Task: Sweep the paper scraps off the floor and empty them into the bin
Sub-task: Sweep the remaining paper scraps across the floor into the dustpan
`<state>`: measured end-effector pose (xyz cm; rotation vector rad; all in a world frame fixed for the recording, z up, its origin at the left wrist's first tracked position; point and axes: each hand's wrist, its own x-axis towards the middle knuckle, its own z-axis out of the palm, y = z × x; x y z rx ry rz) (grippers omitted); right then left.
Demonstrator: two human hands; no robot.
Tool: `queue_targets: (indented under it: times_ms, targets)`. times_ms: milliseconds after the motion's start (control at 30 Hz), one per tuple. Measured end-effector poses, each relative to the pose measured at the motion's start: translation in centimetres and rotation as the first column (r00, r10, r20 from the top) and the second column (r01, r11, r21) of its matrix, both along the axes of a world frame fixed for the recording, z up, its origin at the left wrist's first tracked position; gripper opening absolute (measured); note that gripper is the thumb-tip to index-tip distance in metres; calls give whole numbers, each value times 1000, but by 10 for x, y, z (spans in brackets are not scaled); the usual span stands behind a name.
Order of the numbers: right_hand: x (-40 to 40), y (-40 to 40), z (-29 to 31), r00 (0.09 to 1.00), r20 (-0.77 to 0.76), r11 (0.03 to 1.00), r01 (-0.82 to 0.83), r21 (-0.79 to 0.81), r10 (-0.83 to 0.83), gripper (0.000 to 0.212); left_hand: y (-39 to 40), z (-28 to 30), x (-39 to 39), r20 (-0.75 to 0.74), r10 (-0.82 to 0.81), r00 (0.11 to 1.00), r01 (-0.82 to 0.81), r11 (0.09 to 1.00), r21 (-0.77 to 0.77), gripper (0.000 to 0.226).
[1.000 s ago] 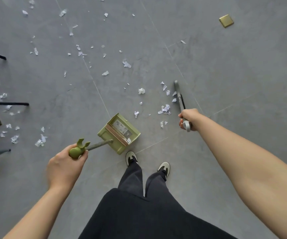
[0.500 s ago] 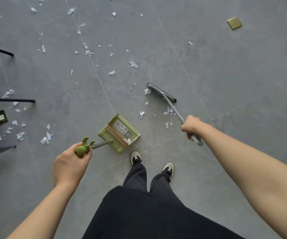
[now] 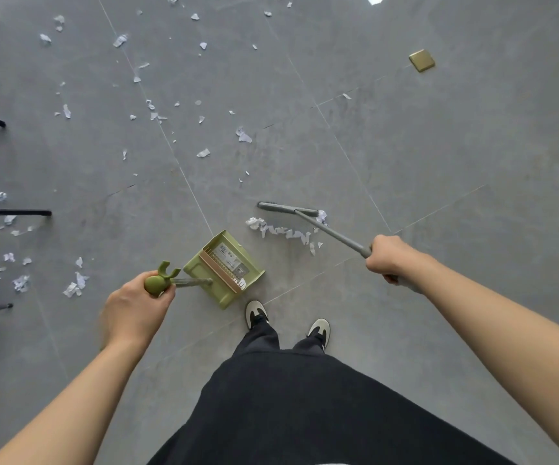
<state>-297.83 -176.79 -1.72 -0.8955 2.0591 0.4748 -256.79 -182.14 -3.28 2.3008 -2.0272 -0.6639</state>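
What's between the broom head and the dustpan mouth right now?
Head view: a swept line of paper scraps lies on the floor between the broom head and the green dustpan.

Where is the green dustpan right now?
In the head view, the green dustpan sits on the grey floor just ahead of the person's left shoe, its handle gripped by the left hand.
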Motion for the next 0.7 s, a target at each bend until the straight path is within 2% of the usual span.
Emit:
queue_targets:
  times_ms: [200,333,367,467,567,700]
  targets:
    - [-11,7,-16,996,-54,998,69,-11,-70,20,-1,0,6,6,-38,999,38,999,-19,20]
    - [-15,12,-25,970,-14,970,243,21,-243,15,0,-2,10,8,-47,999,48,998,-31,19]
    - [-14,15,-28,940,46,941,336,36,-338,13,0,-2,11,9,-47,999,48,998,-34,19]
    - [-3,21,-27,774,211,800,592,96,-598,13,0,-3,12,6,-41,999,41,999,-21,19]
    - [19,20,-20,698,319,759,638,129,-641,16,-2,-3,13,5,-32,999,32,999,-12,20]
    - [48,12,-18,520,441,641,746,182,-731,12,-4,-1,16,12,-22,1000,22,1000,-2,20]
